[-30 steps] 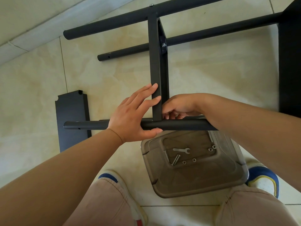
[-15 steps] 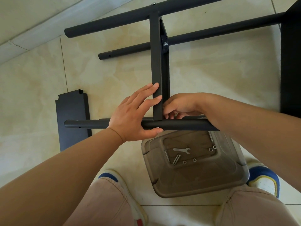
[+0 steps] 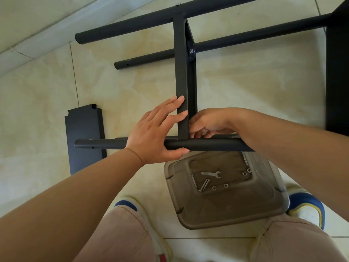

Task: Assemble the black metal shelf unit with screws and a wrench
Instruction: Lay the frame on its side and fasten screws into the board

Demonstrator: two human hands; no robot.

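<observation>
The black shelf frame lies on its side on the tile floor. An upright black shelf panel (image 3: 182,72) joins the far tube (image 3: 132,27) to the near tube (image 3: 217,145), and a bolt (image 3: 191,51) ties it to a lower tube (image 3: 245,38). My left hand (image 3: 154,135) lies over the near tube, straight fingers pressed on the panel edge, thumb under the tube. My right hand (image 3: 211,121) reaches behind the panel's near end; its curled fingertips pinch at the joint, on something too small to see. The wrench (image 3: 211,174) lies in the tray.
A smoky plastic tray (image 3: 236,210) between my feet also holds screws (image 3: 204,185) and nuts (image 3: 225,185). A loose black panel (image 3: 83,129) lies flat at the left under the near tube. A large black panel (image 3: 338,72) stands at the right edge.
My right fingertips have shifted slightly at the joint. My left hand and the frame have stayed where they were.
</observation>
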